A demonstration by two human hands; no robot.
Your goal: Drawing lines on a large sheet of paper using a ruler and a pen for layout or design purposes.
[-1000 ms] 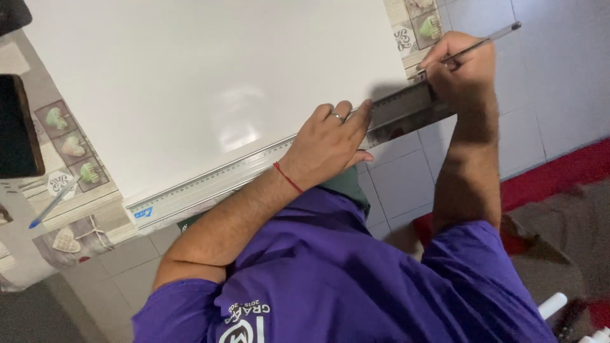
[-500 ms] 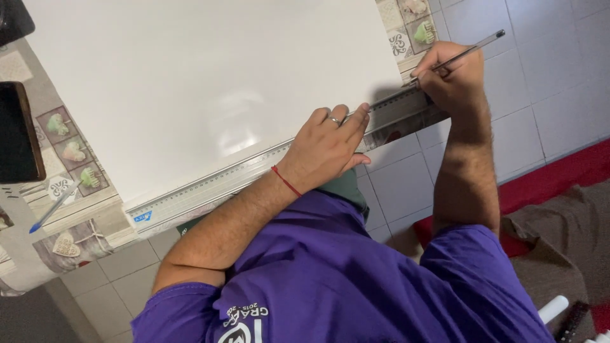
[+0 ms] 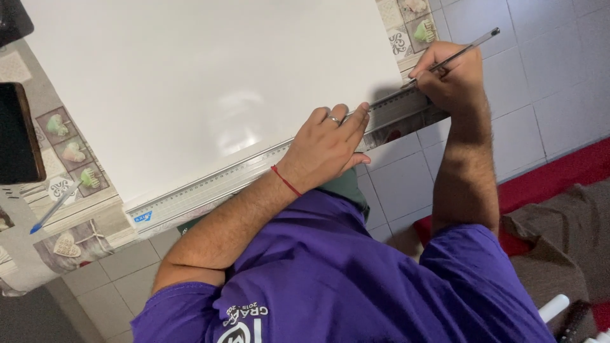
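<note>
A large white sheet (image 3: 190, 82) lies on a table with a patterned cloth. Along the sheet's near edge runs a long metal ruler (image 3: 222, 181). My left hand (image 3: 327, 143), with a ring and a red thread at the wrist, presses flat on the ruler near its middle. My right hand (image 3: 448, 76) is shut on a grey pencil (image 3: 473, 43), whose tip touches the ruler's edge at the sheet's right corner. My purple shirt fills the bottom of the view.
A blue pen (image 3: 54, 208) lies on the patterned cloth (image 3: 76, 235) at the left, below a dark flat device (image 3: 16, 136). Pale floor tiles (image 3: 546, 76) lie to the right, with a red rug (image 3: 572, 174) and a brown cloth (image 3: 565, 241) at the lower right.
My right hand with the pencil has slid slightly down and left along the ruler's end. My left hand stays pressed on the ruler. The view has shifted a little.
</note>
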